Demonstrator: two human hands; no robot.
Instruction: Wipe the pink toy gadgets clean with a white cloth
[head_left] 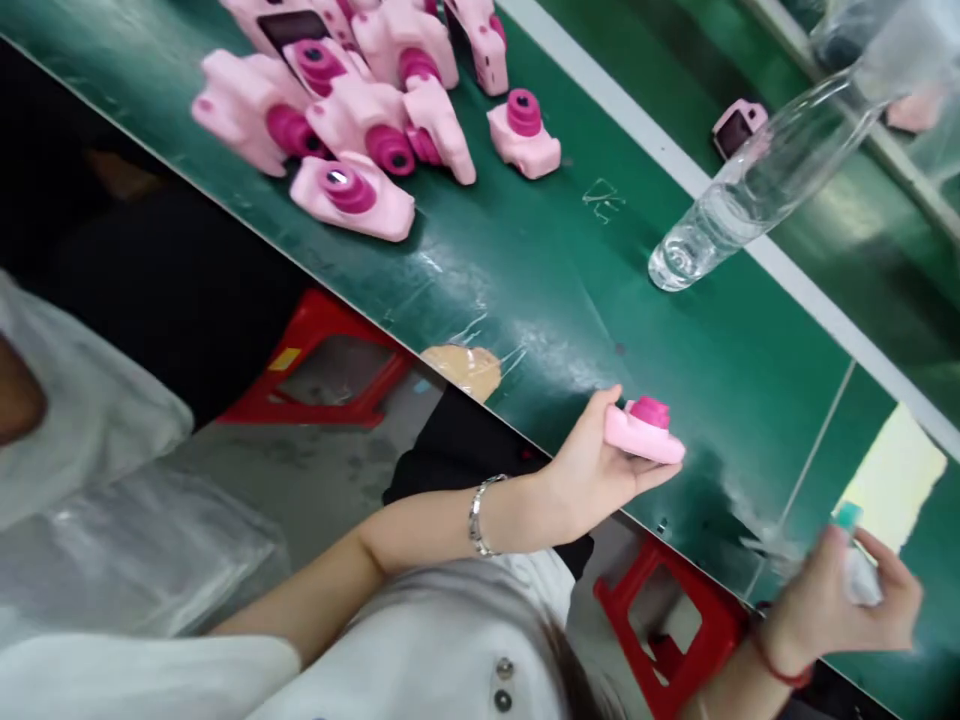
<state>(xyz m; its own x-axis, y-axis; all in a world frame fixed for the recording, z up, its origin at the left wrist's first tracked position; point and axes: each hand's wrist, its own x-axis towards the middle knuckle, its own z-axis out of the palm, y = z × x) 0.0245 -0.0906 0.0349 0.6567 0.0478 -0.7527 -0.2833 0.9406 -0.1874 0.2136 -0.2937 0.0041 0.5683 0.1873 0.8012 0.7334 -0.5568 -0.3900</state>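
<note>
My left hand [581, 478], with a silver bracelet on its wrist, holds a small pink toy camera [641, 440] just over the table's near edge. The camera's magenta lens points up, and my fingers are under and around the body. Farther right, my right hand [832, 595] has its thumb and fingers closed on a small object with a teal tip [848, 515] and a whitish part below. Its kind is unclear because my fingers cover much of it and it is blurred. Below that hand lies the green table.
Several pink toy cameras [352, 190] stand clustered at the upper left, one camera [523, 140] apart. A clear bottle [720, 225] holding liquid stands on the green table [540, 280]. Pale yellow paper [892, 470] lies at right. Red stools [322, 350] and another person's sleeve [82, 380] are below.
</note>
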